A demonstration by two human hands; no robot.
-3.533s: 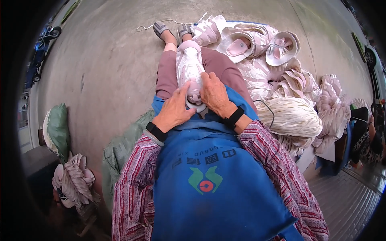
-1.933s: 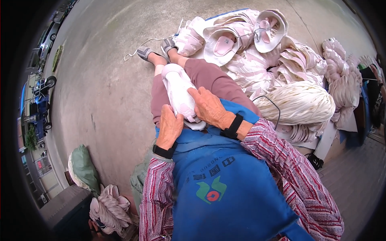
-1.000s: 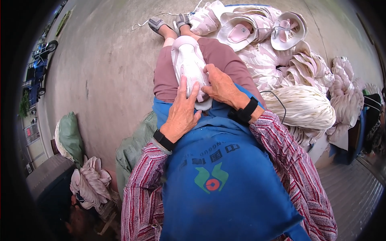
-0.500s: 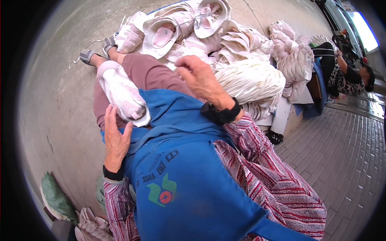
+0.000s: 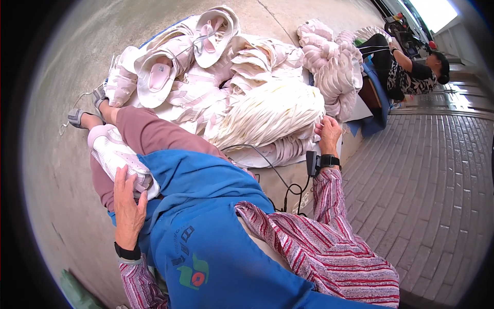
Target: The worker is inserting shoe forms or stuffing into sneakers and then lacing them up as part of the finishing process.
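Note:
A white and pale pink shoe upper (image 5: pixel 117 157) lies along my left thigh, its toe pointing away from me. My left hand (image 5: pixel 128 208) rests at its near end, thumb apart from the fingers, touching it without gripping. Out to the right, my right hand (image 5: pixel 329 135) is at the right end of a thick bundle of white, layered pieces (image 5: pixel 272 114). Its fingers are curled together there; what they pinch, if anything, is too small to make out.
Stacked pink and white shoe uppers (image 5: pixel 206 103) cover the far side, with more in a coiled stack (image 5: pixel 334 67). A black cable (image 5: pixel 293 190) hangs near my right wrist. A person (image 5: pixel 411 72) sits at the far right. A green sack (image 5: pixel 77 291) lies lower left.
My right hand has swung from above my lap to the right end of the white bundle. My left hand stays by the shoe upper. The view has shifted to the right.

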